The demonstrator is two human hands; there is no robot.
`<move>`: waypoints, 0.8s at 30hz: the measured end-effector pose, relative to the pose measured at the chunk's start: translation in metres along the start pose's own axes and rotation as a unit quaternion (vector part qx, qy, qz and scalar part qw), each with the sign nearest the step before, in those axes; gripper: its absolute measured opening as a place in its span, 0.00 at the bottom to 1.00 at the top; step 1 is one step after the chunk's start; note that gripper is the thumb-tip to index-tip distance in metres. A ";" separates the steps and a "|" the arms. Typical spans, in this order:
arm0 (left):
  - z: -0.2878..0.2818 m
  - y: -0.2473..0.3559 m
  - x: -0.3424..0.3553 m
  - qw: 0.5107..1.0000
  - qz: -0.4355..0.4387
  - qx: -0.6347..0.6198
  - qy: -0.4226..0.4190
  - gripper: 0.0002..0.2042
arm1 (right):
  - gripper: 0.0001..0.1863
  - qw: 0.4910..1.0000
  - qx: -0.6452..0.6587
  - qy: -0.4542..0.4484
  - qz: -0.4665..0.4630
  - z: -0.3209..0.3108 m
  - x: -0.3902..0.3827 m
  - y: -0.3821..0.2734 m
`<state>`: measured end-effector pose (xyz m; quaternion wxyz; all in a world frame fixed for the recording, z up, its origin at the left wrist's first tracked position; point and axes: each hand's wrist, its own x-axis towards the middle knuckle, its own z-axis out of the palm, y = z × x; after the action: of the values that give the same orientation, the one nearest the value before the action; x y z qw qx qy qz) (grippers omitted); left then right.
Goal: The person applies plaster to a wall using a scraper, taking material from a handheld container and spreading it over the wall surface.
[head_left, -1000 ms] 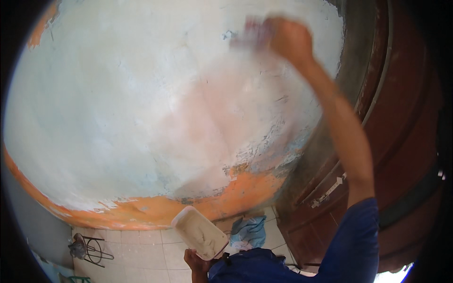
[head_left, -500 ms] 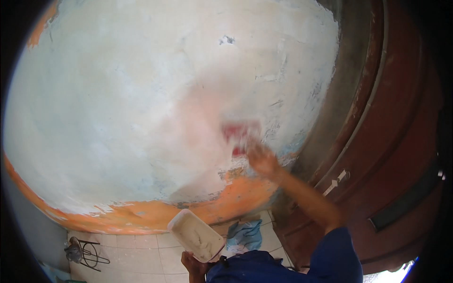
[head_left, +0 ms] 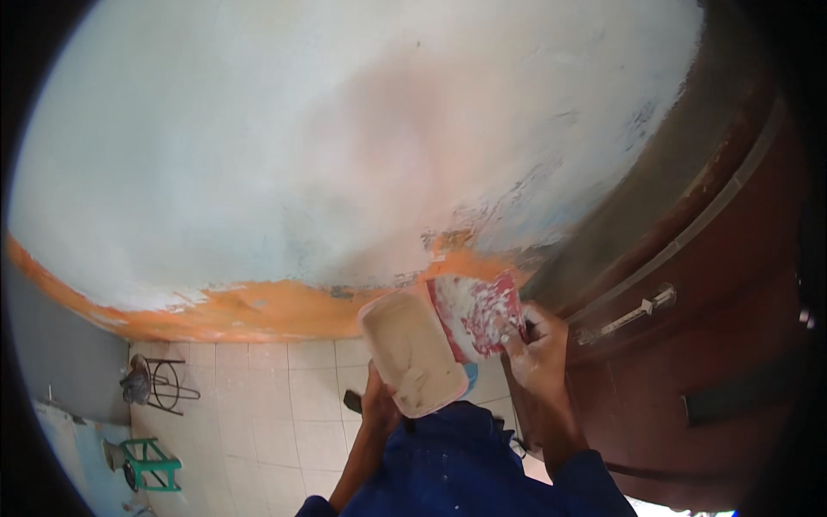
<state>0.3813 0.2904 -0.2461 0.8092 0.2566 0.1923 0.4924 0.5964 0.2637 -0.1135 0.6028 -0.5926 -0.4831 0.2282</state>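
Note:
My left hand grips the near left side of a pale rectangular tub, held tilted in front of my body. Beige putty covers the inside of the tub. In my right hand is a flat red putty spreader, smeared with white putty. The spreader's left edge lies beside the tub's right rim; I cannot tell whether they touch. Ahead stands a wall coated with whitish putty, with orange paint showing along its lower part.
A dark red door with a metal handle stands close on the right. On the tiled floor at left are a black metal stool and a green stool. A blue cloth shows partly behind the tub.
My right hand has brought the spreader down from the wall to beside the tub. The tub has risen and come nearer the spreader. The view has tipped down, showing more floor.

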 end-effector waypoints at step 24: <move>0.022 -0.003 -0.004 0.996 0.052 0.060 0.046 0.46 | 0.13 0.986 -0.167 -0.006 -0.001 0.028 -0.045 0.019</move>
<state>0.3940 0.2802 -0.2304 0.7557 0.2913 0.2448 0.5330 0.5587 0.2427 -0.1497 0.4928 -0.6830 -0.5186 0.1473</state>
